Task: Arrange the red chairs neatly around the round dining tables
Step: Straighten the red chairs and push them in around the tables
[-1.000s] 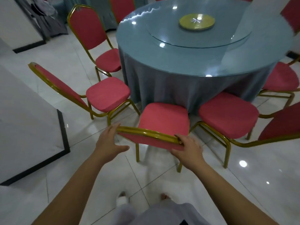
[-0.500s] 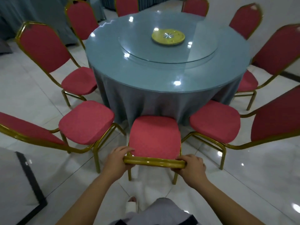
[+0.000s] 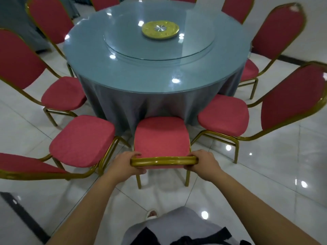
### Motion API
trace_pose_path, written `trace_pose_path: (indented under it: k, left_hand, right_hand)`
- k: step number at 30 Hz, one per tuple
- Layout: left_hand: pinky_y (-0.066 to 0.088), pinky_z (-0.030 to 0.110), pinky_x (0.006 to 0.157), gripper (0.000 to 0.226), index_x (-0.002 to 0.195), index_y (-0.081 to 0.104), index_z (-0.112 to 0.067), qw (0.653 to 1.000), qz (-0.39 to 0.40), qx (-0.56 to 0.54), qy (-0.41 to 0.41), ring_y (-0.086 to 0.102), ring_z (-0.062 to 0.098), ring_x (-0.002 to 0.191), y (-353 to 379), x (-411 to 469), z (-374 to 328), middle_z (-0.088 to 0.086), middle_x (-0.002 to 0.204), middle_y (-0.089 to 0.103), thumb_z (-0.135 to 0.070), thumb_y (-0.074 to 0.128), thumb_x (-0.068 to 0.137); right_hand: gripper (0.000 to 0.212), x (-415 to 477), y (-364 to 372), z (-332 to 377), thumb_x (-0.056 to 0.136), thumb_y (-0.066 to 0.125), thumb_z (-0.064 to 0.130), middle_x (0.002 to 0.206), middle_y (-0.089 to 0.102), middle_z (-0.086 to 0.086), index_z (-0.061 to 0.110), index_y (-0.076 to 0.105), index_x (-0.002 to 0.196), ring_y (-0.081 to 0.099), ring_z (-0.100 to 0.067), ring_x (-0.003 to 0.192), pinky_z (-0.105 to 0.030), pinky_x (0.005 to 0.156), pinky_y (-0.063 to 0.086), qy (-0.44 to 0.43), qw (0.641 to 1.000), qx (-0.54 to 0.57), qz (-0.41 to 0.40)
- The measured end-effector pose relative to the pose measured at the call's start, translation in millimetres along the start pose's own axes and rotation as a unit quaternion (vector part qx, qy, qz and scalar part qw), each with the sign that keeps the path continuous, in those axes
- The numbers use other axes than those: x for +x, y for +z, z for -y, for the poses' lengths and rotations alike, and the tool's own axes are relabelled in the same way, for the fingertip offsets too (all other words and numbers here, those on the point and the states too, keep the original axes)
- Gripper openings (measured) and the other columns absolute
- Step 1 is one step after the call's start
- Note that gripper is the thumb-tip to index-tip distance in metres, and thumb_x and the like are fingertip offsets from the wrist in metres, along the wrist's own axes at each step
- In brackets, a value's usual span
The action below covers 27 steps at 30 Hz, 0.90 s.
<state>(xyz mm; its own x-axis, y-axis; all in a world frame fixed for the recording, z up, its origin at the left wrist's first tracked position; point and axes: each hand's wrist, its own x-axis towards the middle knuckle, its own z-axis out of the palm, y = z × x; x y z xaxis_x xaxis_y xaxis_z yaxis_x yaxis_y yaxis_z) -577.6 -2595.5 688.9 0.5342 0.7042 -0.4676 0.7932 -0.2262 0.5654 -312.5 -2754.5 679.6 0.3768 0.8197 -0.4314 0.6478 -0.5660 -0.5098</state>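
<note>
At the lower centre of the frame, both hands hold the gold top rail of the middle chair (image 3: pixel 161 138). The left hand (image 3: pixel 123 164) has its fingers curled over the rail's left end with the thumb underneath; the right hand (image 3: pixel 203 164) wraps the right end the same way, fingers pressed together around the tube. The chair's seat points straight at the round table (image 3: pixel 155 68), its front edge just touching or just short of the hanging grey cloth; I cannot tell which.

I'd say this table is nearly finished. To the left of the held chair sits a neighbouring chair (image 3: pixel 82 140) with its seat angled inward, and further up the left side another chair (image 3: pixel 64 93) tucked near the cloth. On the right, a chair (image 3: pixel 223 115) has its seat close to the cloth, and a further chair (image 3: pixel 249 70) sits at the upper right. More chair backs show along the top edge. The spacing looks fairly even, though the lower-left chair seems a shade crowded against the held one, so a small nudge may remain. Other tables are out of view.

As for containers, there are none here. The table carries only a glass turntable (image 3: pixel 159 45) with a gold disc (image 3: pixel 160 30) at its centre, and nothing rests on either.
</note>
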Motion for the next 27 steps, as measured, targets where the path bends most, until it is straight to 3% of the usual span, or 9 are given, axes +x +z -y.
trace_pose_path:
  k: [3,7,11,16,20,25,27]
  left_hand:
    - [0.027,0.055,0.116,0.12,0.155,0.016,-0.036,0.998,0.053,0.026,-0.037,0.026,0.029,0.145,-12.6,-2.7,-23.5,0.002,0.159,0.026,-0.05,0.089,0.06]
    - [0.026,0.054,0.117,0.127,0.152,0.003,-0.05,0.995,0.07,0.065,0.023,0.016,0.026,0.148,-2.8,-5.4,-90.7,-0.005,0.162,0.013,-0.065,0.085,0.056]
    - [0.027,0.047,0.118,0.122,0.148,0.005,-0.059,0.99,0.07,0.046,0.113,0.016,0.018,0.148,33.7,-4.6,-176.6,-0.014,0.162,0.013,-0.079,0.077,0.051]
    - [0.025,0.036,0.116,0.101,0.152,0.02,-0.045,0.984,0.027,0.009,0.178,0.022,0.017,0.145,104.7,20.5,-257.9,-0.007,0.158,0.026,-0.052,0.082,0.072]
    - [0.024,0.037,0.119,0.091,0.153,0.026,-0.037,0.979,0.047,0.012,0.196,0.022,0.018,0.145,173.4,36.0,-312.5,0.0,0.158,0.029,-0.047,0.078,0.079]
    - [0.017,0.043,0.122,0.106,0.152,0.014,-0.051,0.953,0.212,0.065,0.207,0.007,0.009,0.15,241.7,37.2,-366.8,-0.017,0.163,0.01,-0.075,0.068,0.063]
    - [0.019,0.042,0.122,0.105,0.153,0.015,-0.046,0.952,0.206,0.076,0.215,0.01,0.009,0.149,255.0,58.0,-397.9,-0.014,0.163,0.012,-0.069,0.071,0.068]
  right_hand:
    - [0.083,-14.9,-20.9,-12.5,0.071,0.078,0.06,0.143,0.047,0.008,0.036,0.047,0.144,0.046,-0.019,0.13,-0.042,0.109,0.042,-0.017,0.997,0.07,0.017]
    - [0.086,-53.2,-59.8,-54.9,0.072,0.074,0.066,0.159,0.031,0.011,0.047,0.036,0.147,0.029,-0.016,0.145,-0.043,0.114,0.031,-0.019,0.994,0.097,-0.051]
    - [0.084,-90.8,-107.9,-111.0,0.078,0.074,0.059,0.161,0.028,0.009,0.045,0.032,0.149,0.03,-0.016,0.146,-0.044,0.117,0.033,0.025,0.992,0.103,-0.067]
    - [0.077,-125.7,-145.7,-185.8,0.081,0.073,0.056,0.162,0.026,0.011,0.049,0.033,0.147,0.028,-0.016,0.146,-0.042,0.117,0.03,0.035,0.989,0.108,-0.096]
    - [0.081,-135.3,-173.1,-243.5,0.079,0.072,0.06,0.163,0.024,0.009,0.047,0.033,0.149,0.025,-0.016,0.147,-0.04,0.116,0.028,0.047,0.988,0.097,-0.112]
    - [0.082,-136.4,-209.3,-294.3,0.077,0.072,0.062,0.163,0.024,0.009,0.047,0.032,0.148,0.024,-0.015,0.148,-0.04,0.117,0.028,0.056,0.979,0.124,-0.149]
    - [0.083,-128.6,-227.7,-312.8,0.077,0.072,0.062,0.163,0.024,0.009,0.047,0.032,0.148,0.023,-0.015,0.148,-0.04,0.117,0.028,0.068,0.974,0.133,-0.17]
